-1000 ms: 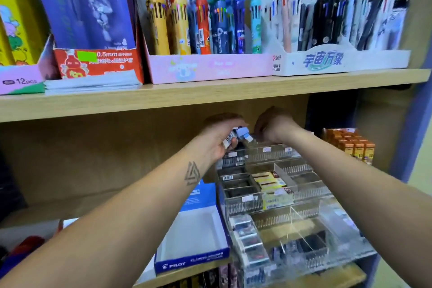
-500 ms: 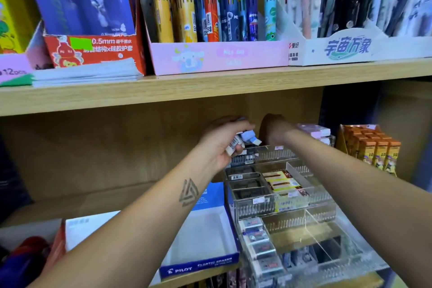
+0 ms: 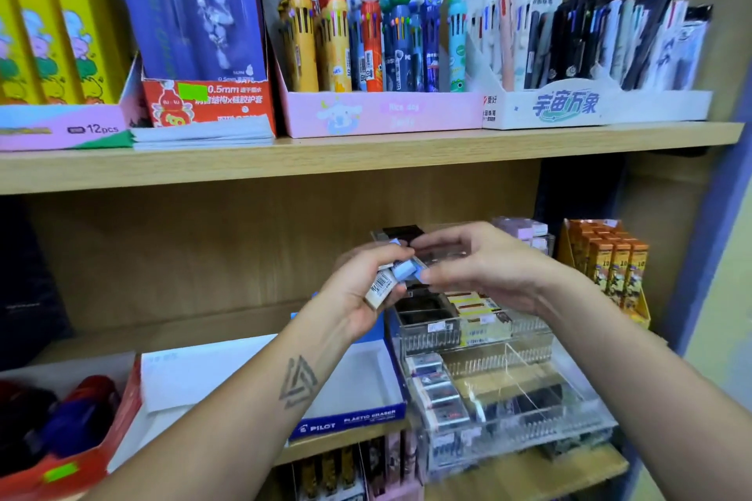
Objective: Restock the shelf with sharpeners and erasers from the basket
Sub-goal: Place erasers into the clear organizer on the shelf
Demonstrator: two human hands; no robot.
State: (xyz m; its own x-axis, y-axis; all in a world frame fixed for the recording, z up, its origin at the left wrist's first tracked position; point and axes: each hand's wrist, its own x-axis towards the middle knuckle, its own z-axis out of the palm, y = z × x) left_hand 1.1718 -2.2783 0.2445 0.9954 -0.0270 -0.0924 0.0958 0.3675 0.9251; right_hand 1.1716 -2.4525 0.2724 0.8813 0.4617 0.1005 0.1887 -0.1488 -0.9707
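Above the lower shelf [image 3: 171, 331], in the head view, two hands are meeting in front of a clear acrylic organiser [image 3: 508, 374]. Left hand [image 3: 362, 289]: fingers are curling round a small bundle of erasers [image 3: 392, 275], one white piece showing a barcode, one pale blue piece sitting on top. Right hand [image 3: 484, 270]: fingertips are pinching the pale blue eraser at its end, thumb underneath, the other fingers arching over it. The bundle is hovering just above the organiser's rear compartments, touching neither shelf nor organiser as far as can be told.

Organiser compartments are holding dark erasers [image 3: 437, 395] in the front-left column and yellow-labelled packs [image 3: 472, 307] in the middle. A blue Pilot eraser box [image 3: 350, 415] is sitting just left of the organiser. Orange packets [image 3: 610, 260] are standing to its right. On the upper shelf [image 3: 366, 155], a pink tray of character-topped pens [image 3: 366, 33] and a white tray of slim pens [image 3: 590, 45] are standing side by side.
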